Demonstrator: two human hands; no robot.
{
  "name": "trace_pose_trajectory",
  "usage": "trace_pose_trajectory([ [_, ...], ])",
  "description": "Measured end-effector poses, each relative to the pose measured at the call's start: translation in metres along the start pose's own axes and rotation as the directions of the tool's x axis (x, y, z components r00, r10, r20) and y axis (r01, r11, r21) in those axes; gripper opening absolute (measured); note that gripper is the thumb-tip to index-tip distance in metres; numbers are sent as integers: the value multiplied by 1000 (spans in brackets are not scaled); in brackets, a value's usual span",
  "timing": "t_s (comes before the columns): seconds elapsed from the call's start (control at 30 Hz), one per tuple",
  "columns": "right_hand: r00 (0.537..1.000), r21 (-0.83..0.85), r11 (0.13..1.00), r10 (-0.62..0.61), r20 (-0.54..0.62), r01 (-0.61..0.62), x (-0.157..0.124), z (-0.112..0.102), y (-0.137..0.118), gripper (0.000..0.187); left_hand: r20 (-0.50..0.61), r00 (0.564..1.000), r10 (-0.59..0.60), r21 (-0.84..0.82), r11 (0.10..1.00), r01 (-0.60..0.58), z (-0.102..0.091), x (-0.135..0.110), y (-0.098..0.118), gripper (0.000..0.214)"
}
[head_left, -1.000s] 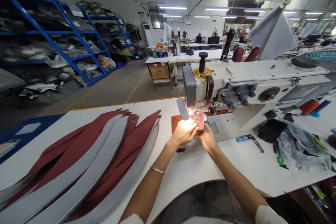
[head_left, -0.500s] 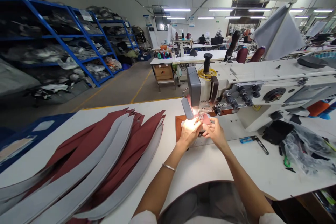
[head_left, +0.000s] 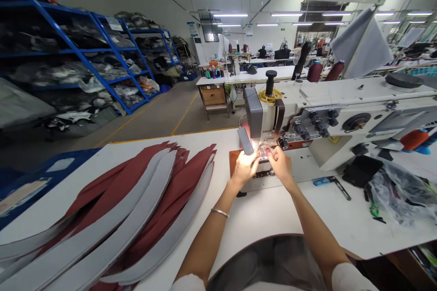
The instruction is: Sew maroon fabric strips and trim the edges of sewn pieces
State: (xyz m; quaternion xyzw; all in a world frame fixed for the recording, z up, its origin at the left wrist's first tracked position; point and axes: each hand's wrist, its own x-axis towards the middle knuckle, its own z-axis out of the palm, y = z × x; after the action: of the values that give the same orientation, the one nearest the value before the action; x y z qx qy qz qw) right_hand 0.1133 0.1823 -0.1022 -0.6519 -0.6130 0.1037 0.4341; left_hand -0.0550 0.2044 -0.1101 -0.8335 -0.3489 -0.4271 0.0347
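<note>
My left hand [head_left: 245, 169] and my right hand [head_left: 282, 164] sit close together under the needle of a white sewing machine [head_left: 327, 113]. Both pinch a small pink-red piece [head_left: 264, 152] lying at the presser foot. The machine's lamp [head_left: 245, 141] lights my left hand brightly. The fingers of both hands are curled onto the piece. Most of it is hidden by my hands.
A stack of long curved maroon and grey strips [head_left: 136, 209] covers the left of the white table [head_left: 266, 218]. Blue-handled snips [head_left: 329, 183], a black pouch [head_left: 362, 170] and a crumpled plastic bag [head_left: 403, 193] lie to the right. Blue shelving [head_left: 78, 63] stands beyond.
Both hands have pushed forward toward the needle with the small piece; the right hand moved up beside the presser foot. The view shifted slightly.
</note>
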Motion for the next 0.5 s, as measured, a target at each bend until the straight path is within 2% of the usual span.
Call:
trace_pose_trajectory([
  [0.17,1000,-21,1000,12,7,-12,5,0,-3,23,-24,999,-36,-50,998,35,6,3,-7,18],
  [0.33,999,-29,1000,13,29,-12,7,-1,-5,24,-63,991,-119,-66,991,115,8,3,-5,19],
  [0.5,999,-25,1000,-9,34,9,5,3,-2,21,-79,989,-129,-96,988,121,8,2,-3,19],
])
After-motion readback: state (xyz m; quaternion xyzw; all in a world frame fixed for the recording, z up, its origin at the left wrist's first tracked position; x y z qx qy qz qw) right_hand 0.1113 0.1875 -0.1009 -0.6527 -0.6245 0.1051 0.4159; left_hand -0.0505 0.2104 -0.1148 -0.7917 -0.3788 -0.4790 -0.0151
